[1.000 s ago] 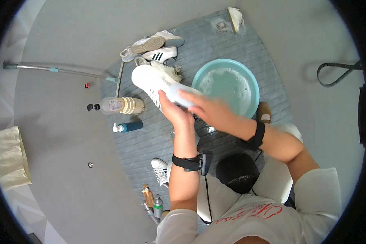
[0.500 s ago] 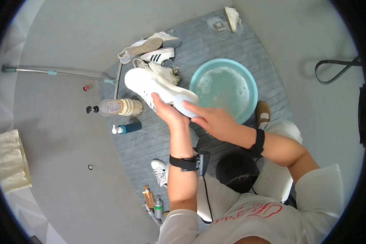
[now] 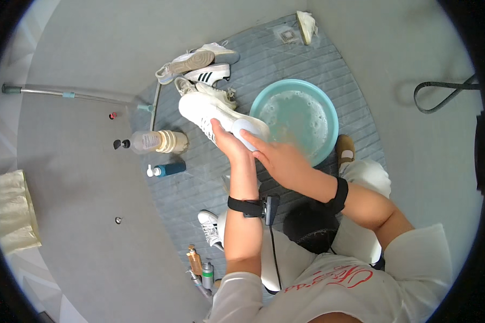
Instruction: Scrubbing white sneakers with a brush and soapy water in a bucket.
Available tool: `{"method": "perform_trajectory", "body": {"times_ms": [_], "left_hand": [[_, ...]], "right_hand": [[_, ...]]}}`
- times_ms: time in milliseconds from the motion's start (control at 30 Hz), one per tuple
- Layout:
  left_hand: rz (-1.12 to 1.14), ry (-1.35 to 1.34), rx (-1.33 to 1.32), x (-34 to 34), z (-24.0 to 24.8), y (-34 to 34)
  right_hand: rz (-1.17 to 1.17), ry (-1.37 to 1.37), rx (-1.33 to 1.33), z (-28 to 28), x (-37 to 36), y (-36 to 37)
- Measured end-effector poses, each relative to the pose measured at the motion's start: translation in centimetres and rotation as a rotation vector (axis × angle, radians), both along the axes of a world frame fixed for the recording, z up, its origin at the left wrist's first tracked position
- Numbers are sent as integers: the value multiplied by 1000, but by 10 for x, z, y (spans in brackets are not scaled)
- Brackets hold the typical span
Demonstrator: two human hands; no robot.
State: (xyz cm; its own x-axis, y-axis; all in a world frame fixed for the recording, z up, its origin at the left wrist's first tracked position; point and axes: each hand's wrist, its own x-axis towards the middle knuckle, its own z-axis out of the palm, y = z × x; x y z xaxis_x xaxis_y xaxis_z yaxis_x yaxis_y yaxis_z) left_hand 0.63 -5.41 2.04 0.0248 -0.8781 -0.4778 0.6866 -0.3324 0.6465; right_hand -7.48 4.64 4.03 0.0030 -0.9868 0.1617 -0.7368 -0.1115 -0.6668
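Cloth: a pale yellow folded cloth (image 3: 8, 212) lies at the far left on the grey floor; well apart from the hands
Pole: a metal pole (image 3: 64, 94) with a green end lies across the floor at upper left; its near end reaches the edge of the grey ribbed mat (image 3: 307, 64)
Bottles: a clear pump bottle (image 3: 153, 141) lies on its side at the mat's left edge; a blue bottle (image 3: 167, 169) lies just below it; both near the held shoe but apart from it
Small bottles: an amber bottle (image 3: 194, 261) and a grey one (image 3: 207, 274) stand near the lower edge, beside the left forearm
Shoe pile: several white sneakers (image 3: 199, 67) lie heaped on the mat above the hands; one more white sneaker (image 3: 210, 226) lies below, near the left wrist
Held shoe: a white sneaker (image 3: 213, 113) is up off the mat, tilted, just left of the basin
Left hand: the left hand (image 3: 229, 145) is closed around the sneaker from beneath, fingers wrapped on its side; a black band sits on the wrist
Right hand: the right hand (image 3: 280, 161) has its fingers pressed on the sneaker's near end; whether they curl around anything I cannot tell
Basin: a turquoise basin (image 3: 328, 151) of soapy water sits on the mat, just right of the sneaker and touching neither hand
Strap: a dark looped strap (image 3: 442, 97) lies on the floor at far right
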Motion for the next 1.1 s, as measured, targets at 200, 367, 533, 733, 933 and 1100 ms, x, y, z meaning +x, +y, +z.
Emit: {"method": "perform_trajectory", "body": {"times_ms": [200,367,533,733,933,1100], "left_hand": [[-66,21,-67,5,3,3],[-269,110,-259,28,15,-4],[-265,-28,-162,24,37,5],[-277,-62,-225,19,40,11],[-102,-77,-207,14,21,6],[-41,-144,-344,19,27,9]], "right_hand": [[-2,-386,0,10,-7,-33],[56,-560,12,26,-18,-26],[110,-668,102,41,-29,-27],[33,-936,232,42,-33,-24],[74,-697,245,35,-27,-25],[145,-641,98,21,-15,-22]]}}
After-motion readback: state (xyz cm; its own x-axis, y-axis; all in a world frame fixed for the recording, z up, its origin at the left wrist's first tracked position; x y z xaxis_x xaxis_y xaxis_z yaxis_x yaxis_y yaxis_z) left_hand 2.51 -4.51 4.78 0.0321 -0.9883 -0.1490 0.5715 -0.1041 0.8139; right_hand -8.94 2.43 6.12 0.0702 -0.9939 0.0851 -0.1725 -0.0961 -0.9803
